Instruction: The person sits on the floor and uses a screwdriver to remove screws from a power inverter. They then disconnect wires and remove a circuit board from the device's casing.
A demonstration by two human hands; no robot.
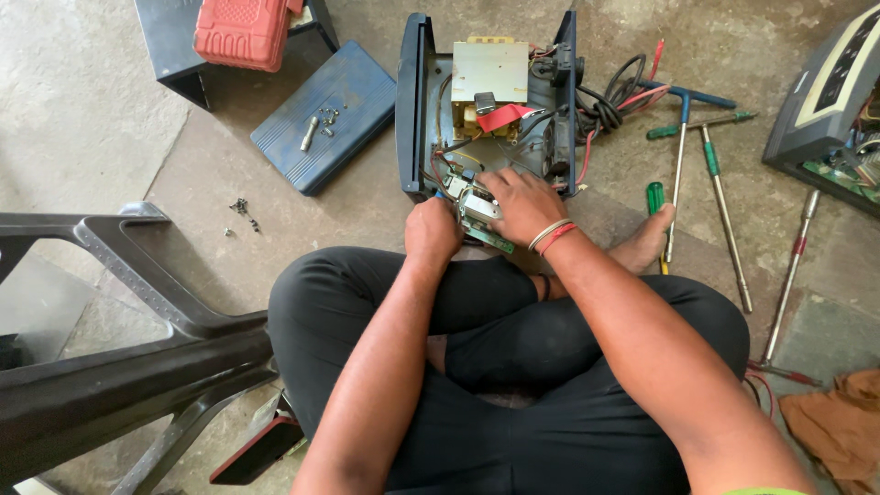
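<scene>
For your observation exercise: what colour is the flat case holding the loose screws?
Blue, clearest in the head view.

A rough grey concrete floor, stained and patchy, is seen under soft, even daylight. A dark plastic chair is laid on its side at the left. A dark stool is placed at the top left. No walls or windows are shown.

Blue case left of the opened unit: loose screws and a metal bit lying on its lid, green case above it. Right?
One thing is off: the case above it is red, not green. The head view shows the blue case left of the opened unit with loose screws and a metal bit on its lid.
</scene>
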